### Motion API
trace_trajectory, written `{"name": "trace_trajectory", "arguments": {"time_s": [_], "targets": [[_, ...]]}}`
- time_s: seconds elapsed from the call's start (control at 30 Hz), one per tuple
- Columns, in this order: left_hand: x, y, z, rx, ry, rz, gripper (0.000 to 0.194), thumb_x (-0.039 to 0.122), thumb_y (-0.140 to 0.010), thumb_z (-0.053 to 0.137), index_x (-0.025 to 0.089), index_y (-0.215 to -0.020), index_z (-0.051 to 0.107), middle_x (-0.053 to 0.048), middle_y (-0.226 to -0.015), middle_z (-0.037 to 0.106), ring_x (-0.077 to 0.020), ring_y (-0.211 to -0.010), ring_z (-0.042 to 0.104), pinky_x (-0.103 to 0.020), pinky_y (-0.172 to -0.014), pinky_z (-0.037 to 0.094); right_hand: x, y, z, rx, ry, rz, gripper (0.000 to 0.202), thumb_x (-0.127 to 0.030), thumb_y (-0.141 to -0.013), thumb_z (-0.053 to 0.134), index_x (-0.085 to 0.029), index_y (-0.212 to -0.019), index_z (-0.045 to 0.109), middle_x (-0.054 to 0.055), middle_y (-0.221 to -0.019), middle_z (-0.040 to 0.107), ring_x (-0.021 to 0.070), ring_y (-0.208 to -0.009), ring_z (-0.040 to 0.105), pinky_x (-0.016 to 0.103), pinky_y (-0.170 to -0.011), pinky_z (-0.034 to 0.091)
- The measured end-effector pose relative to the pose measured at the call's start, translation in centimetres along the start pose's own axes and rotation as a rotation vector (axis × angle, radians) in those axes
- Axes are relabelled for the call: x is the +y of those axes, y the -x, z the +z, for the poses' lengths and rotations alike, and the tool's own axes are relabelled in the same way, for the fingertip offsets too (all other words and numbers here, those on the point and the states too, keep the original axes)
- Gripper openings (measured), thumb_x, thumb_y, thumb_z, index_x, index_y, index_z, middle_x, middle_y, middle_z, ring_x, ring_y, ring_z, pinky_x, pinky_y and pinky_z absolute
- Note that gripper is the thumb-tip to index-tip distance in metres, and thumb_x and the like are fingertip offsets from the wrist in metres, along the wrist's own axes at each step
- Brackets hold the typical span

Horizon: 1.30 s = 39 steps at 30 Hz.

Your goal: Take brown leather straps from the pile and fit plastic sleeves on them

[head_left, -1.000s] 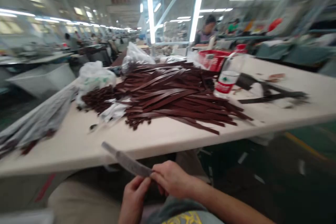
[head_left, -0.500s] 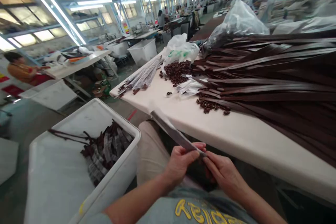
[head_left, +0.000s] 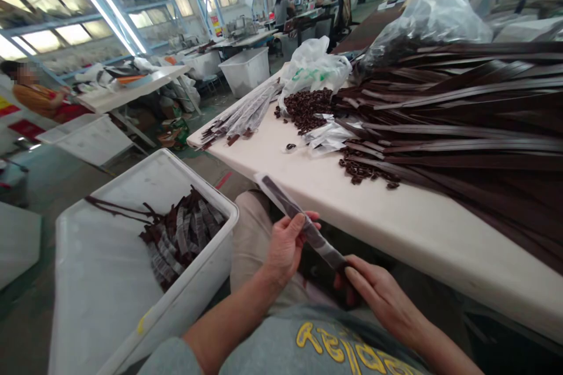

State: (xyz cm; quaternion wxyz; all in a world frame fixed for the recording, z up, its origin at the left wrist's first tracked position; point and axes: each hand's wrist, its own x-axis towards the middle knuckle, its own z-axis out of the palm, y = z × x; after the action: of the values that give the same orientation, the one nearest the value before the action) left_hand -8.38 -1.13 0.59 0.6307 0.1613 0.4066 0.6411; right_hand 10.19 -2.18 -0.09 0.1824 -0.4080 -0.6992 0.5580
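Note:
A dark brown strap in a clear plastic sleeve (head_left: 323, 246) slants across my lap, its far end near the table edge. My left hand (head_left: 285, 249) is closed around its middle, thumb on top. My right hand (head_left: 379, 288) pinches the near end, where bare brown strap seems to show; some of those fingers are in shadow. On the table (head_left: 303, 184), close by, lie a heap of small brown buckle-like pieces (head_left: 310, 106), a second small heap (head_left: 365, 171) and many long brown straps (head_left: 461, 135).
At my left stands a white bin (head_left: 99, 281) holding several sleeved straps (head_left: 185, 234). More sleeved straps (head_left: 250, 111) lie at the table's far left corner. Plastic bags (head_left: 316, 67) rest behind the heaps. A person (head_left: 37, 94) sits at another table on the far left.
My left hand has slid up and away along the sleeve, apart from my right hand, so more of the strap shows between them. The view has shifted slightly.

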Motion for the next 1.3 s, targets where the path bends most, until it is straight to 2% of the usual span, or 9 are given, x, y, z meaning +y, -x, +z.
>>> {"name": "trace_trajectory", "arguments": {"time_s": [0.1,0.3,0.43,0.57,0.67,0.9,1.03,1.17,1.3], "targets": [[0.9,-0.9,0.0,-0.025,-0.029,0.027,0.036,0.044,-0.065,0.088,0.014,-0.082,0.079,-0.007,-0.084,0.078,-0.0140,-0.070,0.069,-0.023,-0.068,0.054,-1.1,-0.2,-0.7,0.030,-0.033,-0.075,0.039,-0.051,-0.098,0.043,-0.023,-0.123,0.055,0.006,-0.110,0.070,0.0207,-0.091,0.068,0.031,-0.082,0.053],[-1.7,0.4,0.4,-0.052,-0.070,0.003,0.036,0.044,-0.068,0.086,0.014,-0.088,0.080,-0.008,-0.083,0.078,-0.0146,-0.069,0.068,-0.022,-0.064,0.052,-2.0,-2.9,1.2,0.215,0.124,-0.038,0.044,-0.051,-0.099,0.037,-0.023,-0.069,0.054,-0.002,-0.053,0.058,0.0141,-0.044,0.055,0.026,-0.048,0.041],[-2.9,1.2,-0.5,-0.134,-0.091,-0.083,0.043,0.046,-0.074,0.081,0.012,-0.100,0.079,-0.007,-0.070,0.074,-0.0101,-0.044,0.055,-0.023,-0.044,0.044,-1.6,-3.3,1.7,0.241,0.142,-0.105,0.043,-0.051,-0.098,0.039,-0.023,-0.068,0.053,-0.002,-0.053,0.059,0.0139,-0.043,0.055,0.026,-0.048,0.040],[-0.2,-0.4,-1.3,-0.028,0.043,0.052,0.044,0.043,-0.064,0.089,0.016,-0.097,0.079,-0.010,-0.108,0.076,-0.0178,-0.079,0.071,-0.024,-0.068,0.055,-0.7,-2.7,1.5,0.161,0.161,-0.094,0.043,-0.049,-0.098,0.040,-0.023,-0.066,0.054,-0.002,-0.053,0.060,0.0138,-0.045,0.055,0.025,-0.047,0.039],[0.8,-1.0,-1.3,0.056,0.080,0.083,0.039,0.044,-0.065,0.088,0.015,-0.089,0.079,-0.009,-0.100,0.078,-0.0178,-0.084,0.072,-0.024,-0.074,0.055,-0.2,-2.5,1.7,0.159,0.165,-0.066,0.044,-0.049,-0.098,0.041,-0.024,-0.064,0.053,-0.002,-0.051,0.058,0.0136,-0.044,0.054,0.024,-0.046,0.039],[-1.5,1.1,-1.2,-0.017,-0.030,-0.064,0.038,0.038,-0.067,0.088,0.015,-0.096,0.079,-0.010,-0.096,0.078,-0.0177,-0.080,0.071,-0.028,-0.078,0.054,0.0,-2.7,2.0,0.132,0.126,-0.039,0.046,-0.053,-0.098,0.039,-0.024,-0.066,0.052,-0.002,-0.054,0.060,0.0146,-0.047,0.055,0.025,-0.049,0.041],[-0.1,0.1,-1.2,-0.016,0.046,-0.083,0.037,0.041,-0.069,0.087,0.012,-0.091,0.078,-0.009,-0.085,0.078,-0.0160,-0.078,0.070,-0.026,-0.077,0.053,-0.6,-2.5,1.2,0.035,0.041,-0.004,0.037,-0.052,-0.098,0.041,-0.022,-0.086,0.060,-0.001,-0.068,0.067,0.0152,-0.055,0.061,0.025,-0.054,0.046],[-0.3,-0.1,-0.6,-0.031,0.100,-0.144,0.041,0.047,-0.069,0.085,0.012,-0.089,0.078,-0.010,-0.088,0.078,-0.0182,-0.084,0.070,-0.027,-0.077,0.054,-1.4,-3.0,1.4,0.125,-0.020,-0.030,0.037,-0.051,-0.097,0.043,-0.022,-0.085,0.061,-0.001,-0.067,0.066,0.0147,-0.053,0.060,0.026,-0.054,0.047],[-2.6,1.0,-0.2,-0.058,0.071,-0.161,0.048,0.052,-0.069,0.083,0.010,-0.092,0.077,-0.003,-0.065,0.070,-0.0114,-0.053,0.059,-0.026,-0.058,0.051,-1.3,-3.7,2.0,0.243,-0.014,-0.063,0.035,-0.048,-0.097,0.045,-0.022,-0.078,0.059,-0.003,-0.058,0.060,0.0136,-0.046,0.056,0.025,-0.048,0.045]]}}
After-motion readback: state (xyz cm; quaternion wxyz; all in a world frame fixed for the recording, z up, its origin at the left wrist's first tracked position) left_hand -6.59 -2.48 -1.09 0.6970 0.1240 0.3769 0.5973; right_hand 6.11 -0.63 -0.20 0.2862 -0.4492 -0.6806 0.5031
